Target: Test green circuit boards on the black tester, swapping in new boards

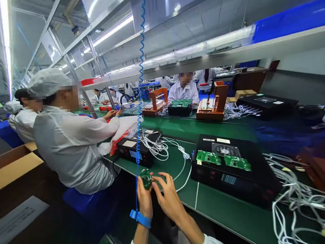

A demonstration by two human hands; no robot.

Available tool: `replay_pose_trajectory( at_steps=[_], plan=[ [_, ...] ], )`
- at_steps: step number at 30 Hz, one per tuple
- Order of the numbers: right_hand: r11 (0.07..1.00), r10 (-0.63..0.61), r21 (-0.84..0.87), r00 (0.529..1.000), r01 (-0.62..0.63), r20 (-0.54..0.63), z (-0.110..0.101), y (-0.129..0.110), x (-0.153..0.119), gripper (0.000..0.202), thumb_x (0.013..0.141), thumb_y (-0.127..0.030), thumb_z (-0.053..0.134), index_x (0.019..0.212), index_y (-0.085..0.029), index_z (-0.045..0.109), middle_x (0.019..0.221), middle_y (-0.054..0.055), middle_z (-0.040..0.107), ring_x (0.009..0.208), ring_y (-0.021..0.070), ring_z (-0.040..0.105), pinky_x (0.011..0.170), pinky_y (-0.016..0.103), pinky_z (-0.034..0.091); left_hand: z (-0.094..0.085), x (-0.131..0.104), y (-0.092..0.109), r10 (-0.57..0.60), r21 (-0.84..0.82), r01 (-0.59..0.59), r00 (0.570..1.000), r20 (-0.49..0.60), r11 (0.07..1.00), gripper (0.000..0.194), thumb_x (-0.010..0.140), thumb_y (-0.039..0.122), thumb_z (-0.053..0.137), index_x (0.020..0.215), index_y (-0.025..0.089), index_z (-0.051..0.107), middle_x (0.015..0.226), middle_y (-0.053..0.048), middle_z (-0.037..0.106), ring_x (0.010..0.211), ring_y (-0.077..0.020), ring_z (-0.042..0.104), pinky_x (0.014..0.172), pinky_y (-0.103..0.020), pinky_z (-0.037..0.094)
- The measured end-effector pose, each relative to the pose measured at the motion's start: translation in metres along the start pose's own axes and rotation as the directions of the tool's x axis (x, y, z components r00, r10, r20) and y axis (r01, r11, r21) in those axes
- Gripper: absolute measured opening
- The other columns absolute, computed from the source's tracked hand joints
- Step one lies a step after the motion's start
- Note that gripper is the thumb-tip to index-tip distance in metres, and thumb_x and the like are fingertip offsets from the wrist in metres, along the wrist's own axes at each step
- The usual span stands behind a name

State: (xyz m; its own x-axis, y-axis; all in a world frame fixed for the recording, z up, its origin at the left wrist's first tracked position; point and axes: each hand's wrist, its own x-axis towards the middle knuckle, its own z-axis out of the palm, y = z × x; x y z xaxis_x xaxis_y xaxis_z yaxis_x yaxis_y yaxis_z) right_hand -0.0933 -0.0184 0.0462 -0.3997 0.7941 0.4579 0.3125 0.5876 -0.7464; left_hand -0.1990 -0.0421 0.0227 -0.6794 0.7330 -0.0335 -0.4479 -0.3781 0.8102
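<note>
A small green circuit board [146,179] is gripped by my left hand [144,199] in front of the bench edge. My right hand [168,197] reaches its fingertips to the board's right side, thumb and forefinger close together there; whether they pinch it or only touch it is hard to make out. Around my left wrist sits a blue wrist strap [141,218], joined to a coiled blue cord [142,51] that hangs from above. Two more green circuit boards, a left one [208,157] and a right one [237,163], lie on a black box [233,189] to the right.
Another black box [130,144] with bundled white cables [156,147] stands ahead. Loose white cables [297,201] spill at the right. Orange fixtures [219,102] line the far side of the green bench [216,216]. A co-worker [70,145] sits at left, near a cardboard box [12,165].
</note>
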Motion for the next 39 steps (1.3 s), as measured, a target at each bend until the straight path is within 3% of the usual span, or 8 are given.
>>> replay_pose_trajectory(
  at_steps=[3, 7, 11, 13, 15, 22, 35, 39],
  plan=[
    [0.985, 0.099, -0.142, 0.995, -0.102, -0.026, 0.028, 0.013, 0.019, 0.024, 0.092, -0.036, 0.062, 0.110, -0.020, 0.068, 0.100, 0.015, 0.067, 0.103, 0.0340, 0.059, 0.091, 0.052, 0.049, -0.017, 0.028, 0.016, 0.036, 0.054, -0.036, 0.999, 0.008, 0.998, 0.063, 0.091, 0.058, 0.056, 0.144, 0.025, 0.047, 0.108, -0.010, 0.073, 0.086, -0.0195, 0.072, 0.077, -0.032, 0.055],
    [0.974, 0.137, -0.188, 0.990, -0.127, 0.041, 0.044, 0.025, 0.030, 0.008, 0.087, -0.018, 0.064, 0.092, -0.022, 0.069, 0.089, 0.011, 0.073, 0.095, 0.0320, 0.062, 0.088, 0.049, 0.045, -0.028, 0.046, 0.020, 0.084, 0.113, -0.083, 0.996, -0.002, 0.990, 0.061, 0.091, 0.054, 0.059, 0.146, 0.030, 0.043, 0.111, -0.007, 0.071, 0.090, -0.0170, 0.071, 0.083, -0.030, 0.053],
    [0.975, 0.162, 0.141, 0.984, -0.171, 0.075, 0.024, 0.017, 0.025, 0.015, 0.093, -0.023, 0.058, 0.102, -0.024, 0.070, 0.095, 0.005, 0.074, 0.092, 0.0246, 0.066, 0.085, 0.039, 0.049, -0.025, 0.047, 0.011, 0.075, 0.075, -0.076, 0.997, 0.011, 0.994, 0.055, 0.093, 0.054, 0.057, 0.139, 0.026, 0.052, 0.104, -0.006, 0.070, 0.076, -0.0115, 0.066, 0.071, -0.024, 0.051],
    [0.947, 0.139, 0.281, 0.988, -0.155, 0.073, 0.011, 0.010, 0.020, 0.015, 0.093, -0.029, 0.060, 0.103, -0.024, 0.071, 0.096, 0.003, 0.074, 0.092, 0.0217, 0.067, 0.086, 0.035, 0.050, -0.018, 0.040, 0.004, -0.023, 0.023, 0.021, 0.997, 0.068, 0.999, 0.057, 0.094, 0.057, 0.052, 0.139, 0.023, 0.053, 0.100, -0.007, 0.070, 0.069, -0.0118, 0.063, 0.064, -0.024, 0.050],
    [0.931, 0.111, 0.345, 0.993, -0.119, 0.044, 0.000, 0.005, 0.015, 0.014, 0.092, -0.030, 0.064, 0.101, -0.025, 0.073, 0.097, 0.003, 0.074, 0.095, 0.0205, 0.066, 0.089, 0.034, 0.050, -0.008, 0.029, -0.002, -0.130, -0.016, 0.133, 0.983, 0.129, 0.991, 0.060, 0.094, 0.061, 0.048, 0.140, 0.023, 0.053, 0.101, -0.008, 0.071, 0.074, -0.0157, 0.066, 0.070, -0.029, 0.053],
    [0.936, 0.055, 0.350, 0.998, -0.041, -0.032, -0.012, 0.006, 0.007, 0.010, 0.090, -0.025, 0.067, 0.095, -0.025, 0.077, 0.094, 0.003, 0.076, 0.101, 0.0213, 0.064, 0.095, 0.037, 0.049, 0.017, -0.001, -0.015, -0.236, -0.072, 0.254, 0.953, 0.189, 0.965, 0.062, 0.092, 0.067, 0.045, 0.135, 0.024, 0.058, 0.118, -0.009, 0.071, 0.112, -0.0246, 0.066, 0.101, -0.039, 0.049],
    [0.936, 0.035, 0.350, 0.999, -0.022, -0.029, -0.021, 0.002, 0.002, 0.012, 0.091, -0.023, 0.065, 0.095, -0.026, 0.076, 0.096, 0.001, 0.077, 0.099, 0.0202, 0.069, 0.110, 0.042, 0.041, 0.015, -0.009, -0.010, -0.184, 0.064, 0.174, 0.956, 0.227, 0.983, 0.067, 0.092, 0.069, 0.042, 0.139, 0.023, 0.057, 0.123, -0.012, 0.070, 0.112, -0.0258, 0.067, 0.097, -0.038, 0.052],
    [0.940, 0.017, 0.342, 1.000, -0.009, -0.019, -0.018, 0.004, -0.001, 0.018, 0.093, -0.025, 0.063, 0.107, -0.027, 0.075, 0.106, 0.002, 0.077, 0.106, 0.0211, 0.068, 0.114, 0.044, 0.038, 0.010, -0.006, -0.010, -0.172, 0.178, 0.134, 0.961, 0.216, 0.975, 0.074, 0.090, 0.074, 0.039, 0.135, 0.020, 0.060, 0.121, -0.014, 0.071, 0.113, -0.0274, 0.067, 0.094, -0.037, 0.054]
  ],
)
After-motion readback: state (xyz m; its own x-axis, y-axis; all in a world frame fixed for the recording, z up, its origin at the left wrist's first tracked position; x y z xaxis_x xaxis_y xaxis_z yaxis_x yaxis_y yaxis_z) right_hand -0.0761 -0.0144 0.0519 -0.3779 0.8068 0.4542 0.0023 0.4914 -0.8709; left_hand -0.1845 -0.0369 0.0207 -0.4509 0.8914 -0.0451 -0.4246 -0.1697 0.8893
